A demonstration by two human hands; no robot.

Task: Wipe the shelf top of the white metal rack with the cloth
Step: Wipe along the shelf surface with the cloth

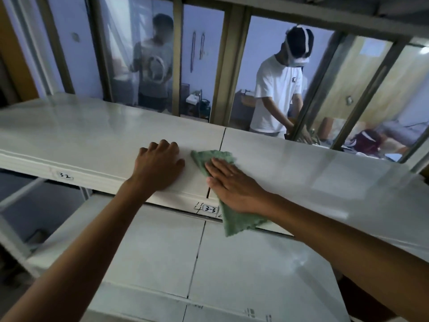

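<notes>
Shelves of white metal fill the room's near side, one rack level above another. At the far left, on the front lip of the upper shelf [81, 133], sits a small label [64, 175] with handwritten digits. Moving right, the person's left hand [160, 166] rests palm-down on that shelf top, its fingers curled a little at the tips and holding nothing. Just beside it, a dark seam [221, 140] runs front to back where two panels meet. A green cloth [216, 156] lies across this seam, its far corner flat on the surface and its near end hanging over the front edge, partly covering a second label [210, 208] that reads 3-3. The right hand [228, 182] lies flat on top of the cloth, fingers stretched out together and pressing it down onto the shelf. Below the arms, a lower shelf [232, 259] shows its own seam. Behind the rack stands a glass partition [202, 73]; through it, on the right, a person in a white shirt [276, 89] bends over something.
</notes>
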